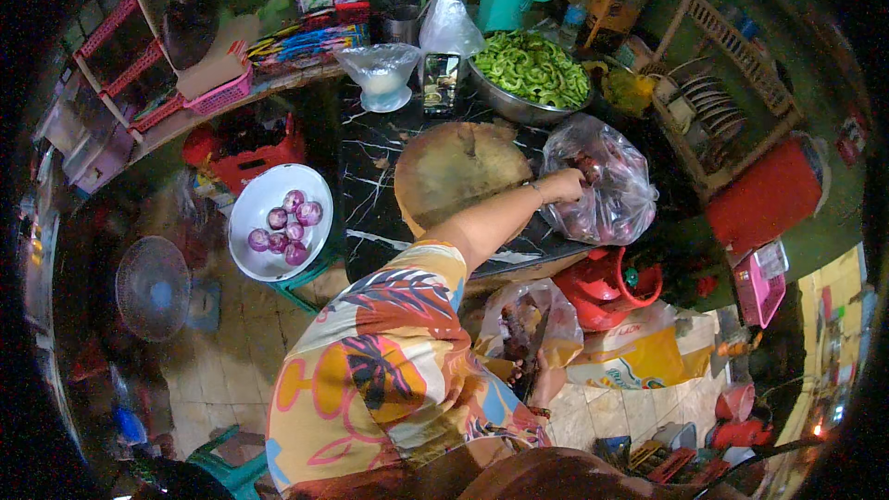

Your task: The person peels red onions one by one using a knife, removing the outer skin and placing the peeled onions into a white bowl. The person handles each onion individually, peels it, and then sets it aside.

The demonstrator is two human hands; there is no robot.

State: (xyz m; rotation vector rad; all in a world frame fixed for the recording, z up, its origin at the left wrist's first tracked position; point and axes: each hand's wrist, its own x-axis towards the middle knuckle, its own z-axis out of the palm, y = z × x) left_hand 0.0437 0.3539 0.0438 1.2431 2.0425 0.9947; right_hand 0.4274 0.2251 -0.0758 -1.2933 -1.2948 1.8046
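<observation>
My left hand (564, 187) reaches across the black table to a clear plastic bag (618, 212) of red onions. Its fingertips are at the bag's opening, partly hidden by plastic and onions; whether they grip anything is unclear. Lower down, below the table's front edge, my right hand (549, 376) closes around a dark, narrow object (530, 373), possibly a knife. Just above that hand is an open plastic bag (499, 312) with brownish scraps, perhaps onion skins. Under my left forearm lies a round wooden chopping board (458, 170). Several peeled red onions (294, 231) sit in a white basin (243, 239) at left.
A steel bowl of sliced green vegetable (533, 69) stands behind the board, beside a propped phone (441, 83) and a plastic-lined bowl (385, 97). A red gas cylinder (590, 292) is below the table's front edge. A wooden dish rack (736, 48) is at right, a fan (154, 288) at left.
</observation>
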